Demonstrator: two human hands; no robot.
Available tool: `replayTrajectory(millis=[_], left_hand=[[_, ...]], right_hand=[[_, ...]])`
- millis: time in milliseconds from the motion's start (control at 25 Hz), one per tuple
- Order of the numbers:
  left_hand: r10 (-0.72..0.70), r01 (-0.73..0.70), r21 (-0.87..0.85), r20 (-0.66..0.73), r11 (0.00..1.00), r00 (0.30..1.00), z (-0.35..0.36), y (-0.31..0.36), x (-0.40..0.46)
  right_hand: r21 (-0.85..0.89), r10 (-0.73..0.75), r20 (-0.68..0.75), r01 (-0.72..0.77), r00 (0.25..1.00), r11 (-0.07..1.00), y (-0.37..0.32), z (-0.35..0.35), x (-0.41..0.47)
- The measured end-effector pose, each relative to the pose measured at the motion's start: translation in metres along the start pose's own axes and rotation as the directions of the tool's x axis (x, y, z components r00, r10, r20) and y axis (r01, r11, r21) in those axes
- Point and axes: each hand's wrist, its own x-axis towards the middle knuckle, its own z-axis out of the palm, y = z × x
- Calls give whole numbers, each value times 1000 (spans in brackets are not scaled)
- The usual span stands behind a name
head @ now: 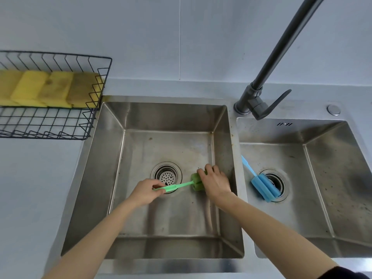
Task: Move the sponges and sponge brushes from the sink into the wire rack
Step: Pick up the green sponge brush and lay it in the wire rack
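**Both hands on the green brush in the left basin**

The green sponge brush (181,185) lay low in the left basin (112,158), its handle crossing the drain (166,175) from 9 o'clock to its sponge head at 3 o'clock. The left hand (145,191) pinched the handle's free end, fingers curled together around it. The right hand (215,182) covered the sponge head from the 3 o'clock side, fingers bent over its top and pressed onto it. The blue sponge brush (264,187) rested in the right basin (332,178), its head on that drain's 9 o'clock edge, handle pointing toward 11 o'clock. At 10 o'clock from the sink, the wire rack (88,117) held yellow sponges (46,88) in a row.
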Motion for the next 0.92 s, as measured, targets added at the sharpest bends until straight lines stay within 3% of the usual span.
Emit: replayTrajectory(millis=[160, 440, 920], left_hand=[[65, -66, -34, -46, 997, 997, -23, 10, -10], [216, -212, 43, -155, 976, 964, -54, 45, -37], [378, -394, 8, -300, 919, 876, -105, 60, -95]], right_hand=[[-11, -23, -72, 22, 997, 1000, -8, -17, -7], [109, -213, -234, 244, 949, 964, -53, -59, -20], [228, -130, -364, 224, 922, 948, -81, -113, -62]])
